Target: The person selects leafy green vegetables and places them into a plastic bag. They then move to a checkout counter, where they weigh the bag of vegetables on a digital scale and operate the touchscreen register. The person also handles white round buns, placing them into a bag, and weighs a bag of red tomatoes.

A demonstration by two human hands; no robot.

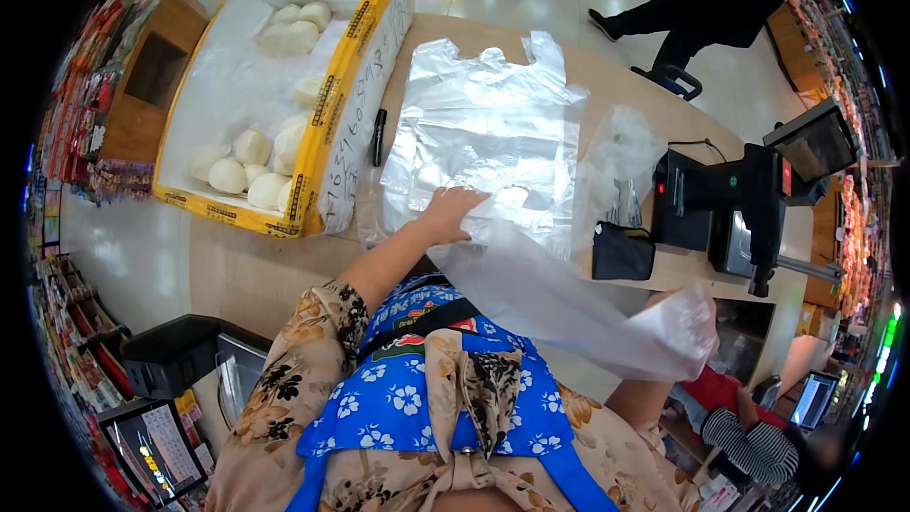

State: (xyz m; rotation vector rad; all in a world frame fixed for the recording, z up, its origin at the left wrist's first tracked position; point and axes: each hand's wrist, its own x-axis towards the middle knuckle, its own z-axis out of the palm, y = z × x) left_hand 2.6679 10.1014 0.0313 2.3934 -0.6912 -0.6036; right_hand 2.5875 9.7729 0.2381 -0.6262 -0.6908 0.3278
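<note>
A stack of thin plastic carrier bags (490,121) lies flat on the wooden counter. My left hand (451,215) rests on the lower part of the stack, fingers spread. Out to the right, my right hand (693,320) grips one end of a blurred translucent plastic bag (547,299), which stretches back across the front of my blue apron to the stack. Left of the stack, a foam box (355,114) edged with yellow tape holds several round white buns (227,176). Between box and stack lies a black marker (379,137).
A crumpled clear bag (622,149), a black pouch (623,251) and a checkout device (746,192) are on the counter's right side. Another screen (153,451) stands at lower left. People stand beyond the counter; a person in striped sleeves (750,441) is at lower right.
</note>
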